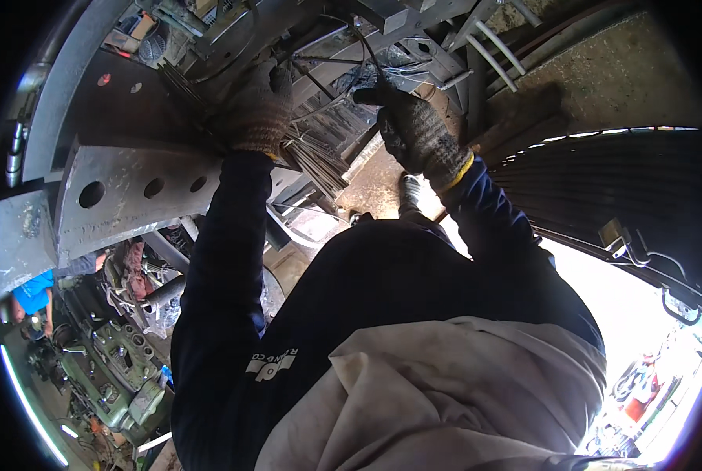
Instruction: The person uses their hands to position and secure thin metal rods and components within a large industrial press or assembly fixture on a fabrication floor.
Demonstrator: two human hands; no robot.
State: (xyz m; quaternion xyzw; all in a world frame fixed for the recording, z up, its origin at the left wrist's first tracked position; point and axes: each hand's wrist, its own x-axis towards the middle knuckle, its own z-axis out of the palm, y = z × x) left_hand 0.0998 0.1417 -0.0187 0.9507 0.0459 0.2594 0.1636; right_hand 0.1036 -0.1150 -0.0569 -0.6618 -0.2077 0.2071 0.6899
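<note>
My left hand [258,110], in a grey knit glove with a yellow cuff edge, is closed over a bundle of thin metal rods [316,163]. The rods stick out on both sides of it, and its fingers are partly hidden in shade. In a matching glove, my right hand [420,135] is raised a little to the right, fingers curled round a thin dark rod-like tool [371,53]. The tool points up and away from me; its exact kind is unclear. Beside my left forearm lies a thick steel plate [122,182] with round holes.
Beyond my hands is a clutter of steel frames and cables [398,74]. A dark corrugated shutter [610,184] stands at right. Green machinery [107,377] is at lower left, near a person in a blue shirt [33,294]. My shoe [411,191] shows on the floor below.
</note>
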